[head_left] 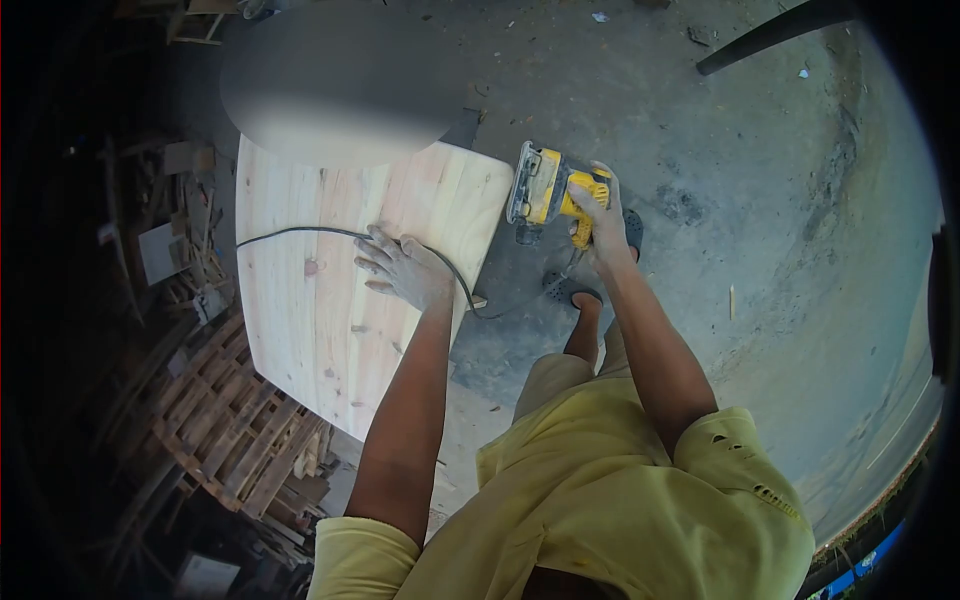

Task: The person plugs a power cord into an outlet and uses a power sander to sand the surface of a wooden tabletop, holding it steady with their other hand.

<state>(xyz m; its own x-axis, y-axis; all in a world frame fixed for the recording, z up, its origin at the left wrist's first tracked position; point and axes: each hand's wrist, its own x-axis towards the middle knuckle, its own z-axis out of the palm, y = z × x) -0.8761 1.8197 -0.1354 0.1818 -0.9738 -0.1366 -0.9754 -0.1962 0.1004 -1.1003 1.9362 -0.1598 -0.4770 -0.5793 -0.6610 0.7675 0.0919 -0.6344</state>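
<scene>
My right hand [598, 215] is wrapped round the handle of a yellow and black power sander [545, 188]. The tool is held up off the panel's right edge, with its flat base turned left toward the wood. A pale panel of joined wooden boards [300, 330], with knots and curved edges, lies in front of me. Flat on it rests my dusty left hand [405, 268], fingers spread. A dark power cord [300, 230] crosses the panel and passes at this hand; whether it runs under the palm is hidden. From there the cord hangs over the edge toward the sander.
Stacked slatted wood [240, 415] and scrap pieces [185, 240] lie on the left. A dark curved tube [775, 35] stands at the top right. On the concrete floor [690, 270] is a thin light stick [732, 302]. A grey blurred patch hides the panel's far end.
</scene>
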